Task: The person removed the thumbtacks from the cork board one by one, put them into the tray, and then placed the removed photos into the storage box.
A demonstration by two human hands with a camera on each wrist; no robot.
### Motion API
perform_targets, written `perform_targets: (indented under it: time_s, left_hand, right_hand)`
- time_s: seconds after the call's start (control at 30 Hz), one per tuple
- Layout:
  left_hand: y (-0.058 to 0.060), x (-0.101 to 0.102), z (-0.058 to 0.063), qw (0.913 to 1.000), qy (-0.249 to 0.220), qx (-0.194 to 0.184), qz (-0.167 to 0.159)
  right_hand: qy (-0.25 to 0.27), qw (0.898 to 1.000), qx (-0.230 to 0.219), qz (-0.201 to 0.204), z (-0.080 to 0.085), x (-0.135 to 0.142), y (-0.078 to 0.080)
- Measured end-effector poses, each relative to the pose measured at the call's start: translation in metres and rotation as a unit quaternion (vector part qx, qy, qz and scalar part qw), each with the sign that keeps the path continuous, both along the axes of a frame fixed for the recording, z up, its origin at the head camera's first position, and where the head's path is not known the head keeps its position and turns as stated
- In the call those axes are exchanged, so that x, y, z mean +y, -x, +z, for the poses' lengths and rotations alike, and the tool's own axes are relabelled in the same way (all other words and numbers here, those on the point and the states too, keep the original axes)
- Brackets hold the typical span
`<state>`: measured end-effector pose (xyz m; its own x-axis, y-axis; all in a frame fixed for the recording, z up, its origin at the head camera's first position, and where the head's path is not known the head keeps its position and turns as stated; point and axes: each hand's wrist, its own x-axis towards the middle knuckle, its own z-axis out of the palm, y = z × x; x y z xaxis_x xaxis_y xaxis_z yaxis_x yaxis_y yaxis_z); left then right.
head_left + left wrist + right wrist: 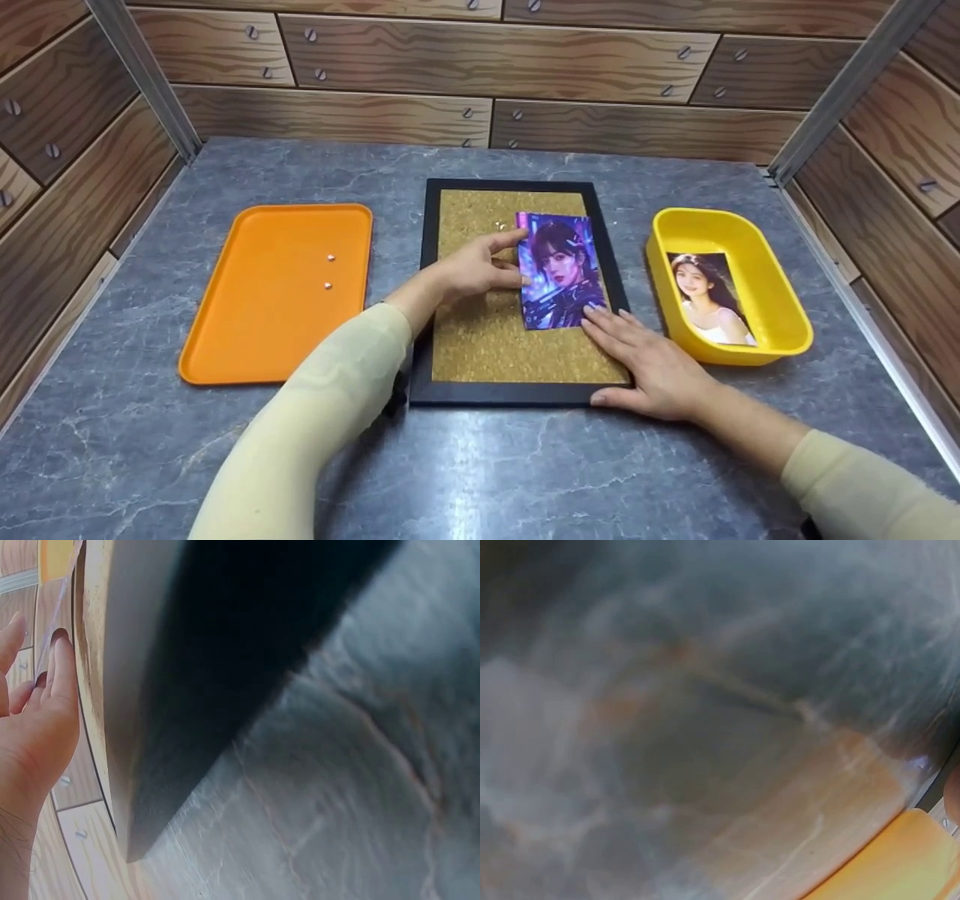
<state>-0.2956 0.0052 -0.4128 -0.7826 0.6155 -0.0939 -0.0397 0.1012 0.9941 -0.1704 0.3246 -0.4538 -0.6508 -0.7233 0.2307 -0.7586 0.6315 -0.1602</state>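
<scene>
A glossy picture card [559, 270] of a dark-haired figure in purple and blue is over the right half of a black-framed cork board [476, 352]. My left hand [472, 270] pinches the card's left edge; the left wrist view shows the card edge-on between the thumb and fingers of that hand [37, 720]. Fairly straight, the fingers of my right hand [652, 367] touch the card's lower right corner, while its thumb rests on the board's bottom frame. Small shiny bits [501, 226] show on the cork above my left hand.
Left of the board lies an orange tray [262, 300] with two small silver pieces [329, 271] on it. To the right stands a yellow bin [780, 307] holding another picture card [709, 296]. Wood-patterned walls [480, 60] enclose the grey marbled table [480, 465].
</scene>
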Motion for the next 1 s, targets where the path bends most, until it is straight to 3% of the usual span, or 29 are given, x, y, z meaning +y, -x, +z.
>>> perform_targets:
  time_s: [0.57,0.83,1.0]
  left_hand:
    - [0.001,0.001,0.006,0.9998,-0.006,0.015,0.014]
    - [0.006,-0.010,0.022,0.9977,-0.027,0.023,0.057]
    - [0.010,-0.011,0.032,0.9970,-0.042,0.036,0.055]
  right_hand:
    - [-0.008,0.999,-0.036,-0.017,0.002,-0.001,0.000]
    - [0.004,1.000,-0.021,-0.010,0.002,-0.002,0.001]
    - [0.011,1.000,-0.014,-0.007,0.000,-0.002,0.000]
